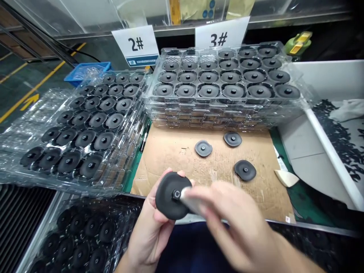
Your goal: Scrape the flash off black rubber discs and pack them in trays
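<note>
My left hand (153, 223) is closed around the edge of a rounded black plastic disc (167, 189), its raised central hub facing up. Fingers of my right hand (236, 220) pinch a pale, flat piece (193, 201), smeared by motion; its kind I cannot make out. Its light tip touches or is very near the hub. Beyond my hands lie three similar parts on the cardboard sheet: a black disc (245, 170), a second disc (232, 139) and a greyer disc (203, 148).
Stacked clear trays (199, 100) of discs stand at the back, another tray stack (108, 151) to the left, a lower tray (113, 212) front left. A cream wedge (286, 178) lies at the cardboard's (170, 151) right edge. A white bin (332, 151) holds small black pieces.
</note>
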Tool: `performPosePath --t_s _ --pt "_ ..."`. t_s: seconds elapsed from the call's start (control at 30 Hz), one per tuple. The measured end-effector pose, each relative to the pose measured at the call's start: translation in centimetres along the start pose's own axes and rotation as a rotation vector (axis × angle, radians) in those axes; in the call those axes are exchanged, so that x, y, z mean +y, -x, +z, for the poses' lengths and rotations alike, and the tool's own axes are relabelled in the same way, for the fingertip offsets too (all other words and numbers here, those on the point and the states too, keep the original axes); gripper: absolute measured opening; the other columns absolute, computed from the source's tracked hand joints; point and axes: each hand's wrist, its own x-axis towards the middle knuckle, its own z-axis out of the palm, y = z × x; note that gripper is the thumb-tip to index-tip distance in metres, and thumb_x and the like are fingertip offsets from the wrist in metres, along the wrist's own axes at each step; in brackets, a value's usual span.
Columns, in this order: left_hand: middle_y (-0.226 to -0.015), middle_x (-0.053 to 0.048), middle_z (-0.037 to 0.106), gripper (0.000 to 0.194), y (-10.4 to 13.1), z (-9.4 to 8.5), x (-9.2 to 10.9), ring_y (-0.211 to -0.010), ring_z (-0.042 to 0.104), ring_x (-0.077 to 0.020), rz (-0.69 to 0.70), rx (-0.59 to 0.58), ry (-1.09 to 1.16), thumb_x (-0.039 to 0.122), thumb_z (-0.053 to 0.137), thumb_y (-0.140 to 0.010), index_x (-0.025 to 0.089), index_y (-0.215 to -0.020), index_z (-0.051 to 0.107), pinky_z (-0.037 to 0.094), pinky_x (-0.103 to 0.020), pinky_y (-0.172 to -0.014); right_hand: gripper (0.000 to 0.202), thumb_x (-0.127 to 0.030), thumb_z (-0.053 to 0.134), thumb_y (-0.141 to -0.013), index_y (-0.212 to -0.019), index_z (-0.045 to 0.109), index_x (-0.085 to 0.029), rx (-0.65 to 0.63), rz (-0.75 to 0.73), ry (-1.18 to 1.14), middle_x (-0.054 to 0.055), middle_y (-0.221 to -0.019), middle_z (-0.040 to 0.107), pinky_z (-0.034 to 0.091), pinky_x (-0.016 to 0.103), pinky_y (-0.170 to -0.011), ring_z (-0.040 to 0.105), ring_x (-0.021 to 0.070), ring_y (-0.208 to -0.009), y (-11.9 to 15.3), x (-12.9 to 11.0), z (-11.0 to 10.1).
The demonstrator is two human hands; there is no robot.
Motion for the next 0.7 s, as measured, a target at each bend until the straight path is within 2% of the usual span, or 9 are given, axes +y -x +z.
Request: performPosePath --t_s 0.07,0.17,0.23,0.33,0.47,0.57,0.67,0.7 --pt "-0.110 0.000 0.066 0.050 -0.1 -0.4 -0.1 -0.103 0.059 -0.0179 0.031 0.004 0.000 0.022 0.077 -0.059 0.028 -0.107 0.062 0.047 -0.020 -0.086 0.028 -0.009 0.044 -0.081 -0.107 0.055 -0.010 0.022 0.047 0.042 0.007 -0.081 0.061 0.047 0.029 -0.064 0.055 0.0157 -0.069 0.0 0.1 0.2" --pt "-0.110 0.000 0.065 0.051 -0.1 -0.6 -0.3 -0.100 0.061 -0.0222 -0.009 -0.017 0.016 0.026 0.077 -0.057 0.029 -0.106 0.062 0.049 -0.028 -0.087 0.026 -0.013 0.042 -0.085 -0.106 0.056 -0.012 0.124 -0.052 0.052 0.004 -0.065 0.057 0.044 0.028 -0.054 0.052 0.0158 -0.059 0.1 0.3 0.7" --pt "-0.110 0.000 0.065 0.047 -0.2 -0.6 -0.3 -0.098 0.062 -0.0215 -0.021 -0.016 0.025 0.023 0.075 -0.061 0.030 -0.106 0.062 0.050 -0.028 -0.086 0.024 -0.014 0.041 -0.085 -0.104 0.057 -0.014 0.049 -0.043 -0.031 0.003 -0.068 0.059 0.045 0.026 -0.057 0.053 0.0146 -0.062 0.1 0.4 0.7" --pt "-0.109 -0.001 0.066 0.045 -0.3 -0.7 -0.3 -0.100 0.061 -0.0180 0.002 0.018 0.039 0.020 0.073 -0.064 0.028 -0.107 0.062 0.049 -0.022 -0.086 0.027 -0.009 0.043 -0.082 -0.106 0.055 -0.012 -0.073 0.065 -0.056 0.006 -0.085 0.062 0.047 0.027 -0.069 0.056 0.0146 -0.074 -0.1 0.2 0.3" --pt "-0.109 -0.001 0.065 0.042 -0.4 -1.0 -0.1 -0.099 0.061 -0.0212 -0.044 0.008 0.049 0.019 0.071 -0.066 0.028 -0.106 0.062 0.051 -0.027 -0.085 0.028 -0.010 0.045 -0.083 -0.109 0.055 -0.015 -0.055 0.030 -0.025 0.005 -0.078 0.062 0.046 0.028 -0.064 0.056 0.0158 -0.070 -0.3 0.1 0.2" --pt "-0.111 -0.002 0.065 0.041 -0.4 -1.5 -0.1 -0.100 0.061 -0.0185 -0.034 0.051 0.050 0.017 0.066 -0.072 0.029 -0.111 0.060 0.050 -0.023 -0.086 0.027 -0.014 0.042 -0.085 -0.110 0.052 -0.018 -0.020 0.160 -0.040 0.004 -0.095 0.062 0.046 0.027 -0.073 0.058 0.0157 -0.084 0.2 2.3 1.0" --pt "-0.112 -0.002 0.064 0.044 -0.3 -1.9 -0.1 -0.100 0.061 -0.0216 -0.064 0.028 0.102 0.029 0.066 -0.071 0.032 -0.114 0.057 0.049 -0.029 -0.088 0.026 -0.021 0.045 -0.087 -0.112 0.049 -0.021 0.177 0.400 0.053 0.005 -0.105 0.060 0.046 0.029 -0.077 0.057 0.0170 -0.093 2.3 6.0 2.9" --pt "-0.112 -0.001 0.064 0.043 -0.3 -2.1 -0.1 -0.101 0.061 -0.0223 -0.075 0.017 0.118 0.030 0.066 -0.072 0.032 -0.114 0.057 0.048 -0.031 -0.090 0.026 -0.022 0.045 -0.087 -0.113 0.050 -0.022 0.191 0.431 0.070 0.005 -0.106 0.060 0.046 0.029 -0.077 0.057 0.0172 -0.093 3.3 7.2 3.7"
